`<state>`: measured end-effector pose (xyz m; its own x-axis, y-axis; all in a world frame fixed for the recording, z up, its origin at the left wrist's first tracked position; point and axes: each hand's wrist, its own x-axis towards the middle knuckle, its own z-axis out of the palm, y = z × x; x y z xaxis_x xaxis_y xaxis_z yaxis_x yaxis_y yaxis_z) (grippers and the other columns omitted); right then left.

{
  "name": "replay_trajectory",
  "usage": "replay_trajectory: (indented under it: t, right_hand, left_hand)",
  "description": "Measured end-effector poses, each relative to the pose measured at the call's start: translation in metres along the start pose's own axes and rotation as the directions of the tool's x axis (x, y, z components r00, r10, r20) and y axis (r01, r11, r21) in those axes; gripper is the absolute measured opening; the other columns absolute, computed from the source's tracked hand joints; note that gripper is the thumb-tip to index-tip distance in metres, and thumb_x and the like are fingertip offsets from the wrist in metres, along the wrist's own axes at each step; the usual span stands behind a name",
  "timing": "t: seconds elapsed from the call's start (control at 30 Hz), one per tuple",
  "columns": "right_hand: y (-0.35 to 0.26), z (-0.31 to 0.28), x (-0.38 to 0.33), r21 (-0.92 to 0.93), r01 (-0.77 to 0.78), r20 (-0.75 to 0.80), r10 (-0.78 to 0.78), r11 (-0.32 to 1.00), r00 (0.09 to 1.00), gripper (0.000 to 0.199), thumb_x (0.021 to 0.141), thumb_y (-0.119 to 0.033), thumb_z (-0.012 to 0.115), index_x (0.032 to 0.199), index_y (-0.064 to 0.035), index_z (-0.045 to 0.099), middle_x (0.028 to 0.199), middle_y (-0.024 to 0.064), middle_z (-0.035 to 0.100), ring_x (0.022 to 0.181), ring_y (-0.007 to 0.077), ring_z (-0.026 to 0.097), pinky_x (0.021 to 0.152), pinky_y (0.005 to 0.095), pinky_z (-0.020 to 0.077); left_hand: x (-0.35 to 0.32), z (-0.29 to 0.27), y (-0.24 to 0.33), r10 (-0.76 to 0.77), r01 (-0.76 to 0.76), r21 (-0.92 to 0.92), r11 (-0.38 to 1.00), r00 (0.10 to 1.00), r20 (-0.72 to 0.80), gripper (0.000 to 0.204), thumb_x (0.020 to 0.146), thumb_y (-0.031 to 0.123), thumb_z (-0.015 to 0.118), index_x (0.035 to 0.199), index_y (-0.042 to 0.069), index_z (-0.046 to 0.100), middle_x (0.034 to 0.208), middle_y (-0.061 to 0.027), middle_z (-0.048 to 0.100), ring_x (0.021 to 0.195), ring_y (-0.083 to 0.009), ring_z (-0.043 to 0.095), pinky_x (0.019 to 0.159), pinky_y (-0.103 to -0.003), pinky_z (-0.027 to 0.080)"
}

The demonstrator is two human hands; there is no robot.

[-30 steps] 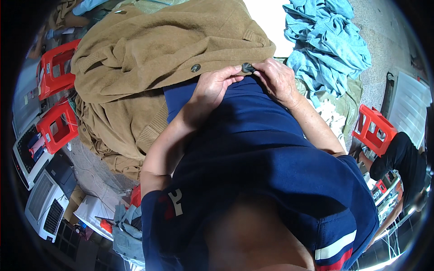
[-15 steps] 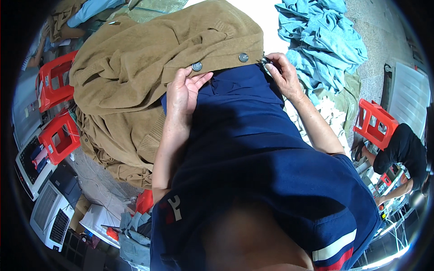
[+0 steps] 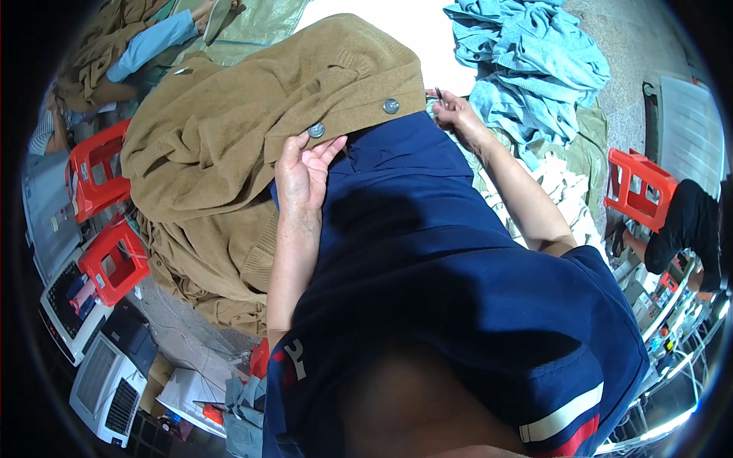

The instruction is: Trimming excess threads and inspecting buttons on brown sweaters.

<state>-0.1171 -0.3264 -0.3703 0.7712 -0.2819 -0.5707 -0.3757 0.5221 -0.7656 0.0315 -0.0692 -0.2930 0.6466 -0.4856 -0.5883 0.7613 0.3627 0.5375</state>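
Observation:
A brown knitted cardigan [image 3: 229,130] lies across my lap, its button band running along the near edge. Two dark buttons show on the band, a left one [image 3: 316,130] and a right one [image 3: 391,106]. My left hand [image 3: 304,174] is closed on the band's edge, thumb beside the left button and other fingers partly curled below. Just beyond the cardigan's right corner, my right hand [image 3: 462,120] is closed around a small, thin dark tool [image 3: 439,95], mostly hidden by the fingers; its kind cannot be made out.
More brown garments [image 3: 221,237] are heaped below on the left. A pile of light blue knitwear [image 3: 527,69] lies at the far right, with white cloth [image 3: 561,187] nearer. Red stools [image 3: 114,259] stand left, another red stool [image 3: 640,191] right. Other people sit at both sides.
My right hand has moved slightly left and down, and the dark tool now points up from its fingers. My left hand and the cardigan's edge have shifted a little down and left in view.

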Motion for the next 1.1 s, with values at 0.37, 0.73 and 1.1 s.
replay_trajectory:
  t: [0.37,0.73,1.1]
  right_hand:
    - [-0.009,-0.012,0.013,0.586,-0.054,0.132,-0.03,0.809,0.991,0.017,0.093,-0.011,0.049,0.076,-0.0117,0.045,0.056,-0.0067,0.033,0.048,0.0065,0.033,0.045,0.0228,0.0273]
    - [-0.079,0.051,-0.055,0.364,0.102,0.144,-0.164,0.926,0.976,0.017,0.09,-0.005,0.057,0.079,-0.0127,0.047,0.06,-0.0077,0.034,0.05,0.0036,0.033,0.048,0.0207,0.0245]
    - [-0.088,0.052,-0.086,0.581,0.122,0.071,-0.199,0.805,0.977,0.008,0.094,-0.005,0.05,0.086,-0.0071,0.05,0.057,-0.0075,0.036,0.048,0.0032,0.033,0.046,0.0202,0.026]
  left_hand:
    - [-0.004,-0.02,0.003,0.019,-0.017,-0.032,0.999,0.998,0.052,0.024,0.088,0.01,0.052,0.107,-0.002,0.059,0.107,-0.0148,0.066,0.108,-0.0372,0.06,0.097,-0.054,0.047]
    - [0.001,0.074,-0.037,-0.415,0.428,0.084,0.9,0.779,0.471,0.041,0.094,0.033,0.056,0.12,0.001,0.055,0.119,-0.0128,0.057,0.114,-0.0234,0.051,0.095,-0.037,0.041]
    - [-0.003,0.101,-0.058,-0.647,0.573,0.302,0.762,0.663,0.377,0.068,0.094,0.066,0.033,0.108,0.005,0.058,0.105,-0.0081,0.062,0.101,-0.0205,0.057,0.089,-0.037,0.043]
